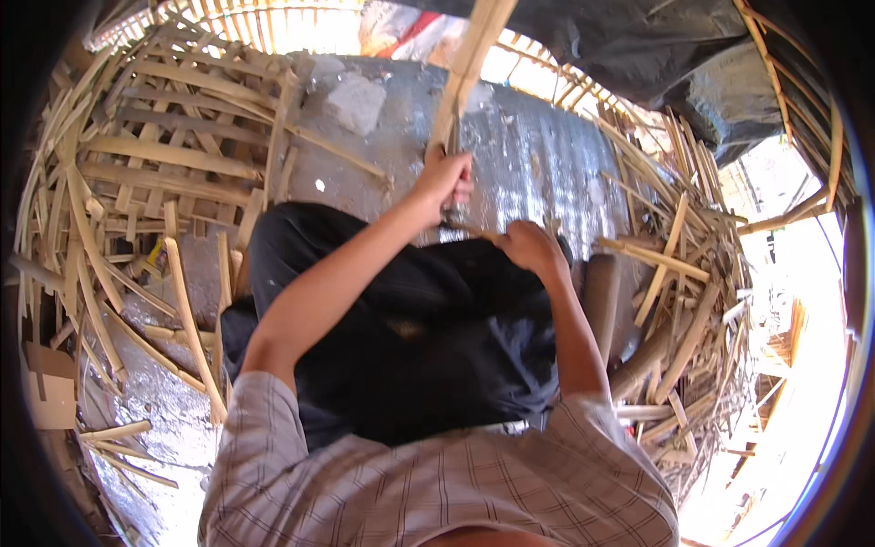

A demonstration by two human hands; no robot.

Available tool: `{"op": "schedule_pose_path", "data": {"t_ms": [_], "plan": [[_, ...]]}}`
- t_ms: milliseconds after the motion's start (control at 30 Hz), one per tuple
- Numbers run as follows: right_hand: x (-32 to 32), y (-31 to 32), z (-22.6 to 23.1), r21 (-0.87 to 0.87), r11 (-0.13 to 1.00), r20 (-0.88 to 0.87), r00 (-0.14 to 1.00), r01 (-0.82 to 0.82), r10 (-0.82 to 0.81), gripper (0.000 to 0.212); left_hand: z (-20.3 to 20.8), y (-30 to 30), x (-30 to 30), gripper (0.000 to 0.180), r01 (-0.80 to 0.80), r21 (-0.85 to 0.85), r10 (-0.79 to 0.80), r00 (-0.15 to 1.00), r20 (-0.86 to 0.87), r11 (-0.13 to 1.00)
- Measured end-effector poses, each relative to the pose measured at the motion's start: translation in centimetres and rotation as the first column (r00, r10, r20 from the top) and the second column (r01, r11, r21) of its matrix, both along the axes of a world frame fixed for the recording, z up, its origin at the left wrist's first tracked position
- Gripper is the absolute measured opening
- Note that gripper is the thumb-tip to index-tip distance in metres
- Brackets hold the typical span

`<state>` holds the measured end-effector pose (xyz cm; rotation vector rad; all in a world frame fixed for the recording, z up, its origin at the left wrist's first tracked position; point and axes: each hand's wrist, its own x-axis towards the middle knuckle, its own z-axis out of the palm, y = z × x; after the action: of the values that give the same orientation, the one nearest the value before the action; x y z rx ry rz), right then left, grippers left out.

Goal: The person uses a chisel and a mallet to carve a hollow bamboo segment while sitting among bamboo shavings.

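Note:
A long split bamboo strip [471, 64] rises from my lap toward the top of the view. My left hand [444, 187] is wrapped round its lower end. To the right and a little nearer, my right hand [529, 248] is closed on the pale handle of a thin knife-like tool [474, 231]. Its dark far end lies just below my left hand, and its exact shape is hard to make out. Both hands are over my crossed legs in black trousers [392, 356]. Whether the tool touches the bamboo strip, I cannot tell.
Woven bamboo lattice [173, 155] and loose strips [187, 319] lie on my left. Bamboo pieces [674, 319] are heaped on my right, beside a thick round pole [602, 305]. A grey sheet [392, 118] covers the ground ahead. Black plastic [629, 46] hangs at the upper right.

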<state>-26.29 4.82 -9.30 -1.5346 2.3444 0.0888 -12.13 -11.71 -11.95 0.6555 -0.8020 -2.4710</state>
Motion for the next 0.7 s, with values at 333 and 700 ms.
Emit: {"op": "schedule_pose_path", "data": {"t_ms": [333,700], "plan": [[2.4,-0.1,20.1,-0.679,0.635,0.212,0.926,0.369,-0.313,0.034,0.5,1.4,-0.2,0.022,0.1,-0.045,-0.101,0.995,-0.015,0.994],[4.4,-0.8,4.5,-0.465,0.854,0.095,0.972,0.233,-0.213,0.03,1.1,2.9,-0.8,0.02,0.045,-0.113,-0.036,0.996,0.078,0.993]]}}
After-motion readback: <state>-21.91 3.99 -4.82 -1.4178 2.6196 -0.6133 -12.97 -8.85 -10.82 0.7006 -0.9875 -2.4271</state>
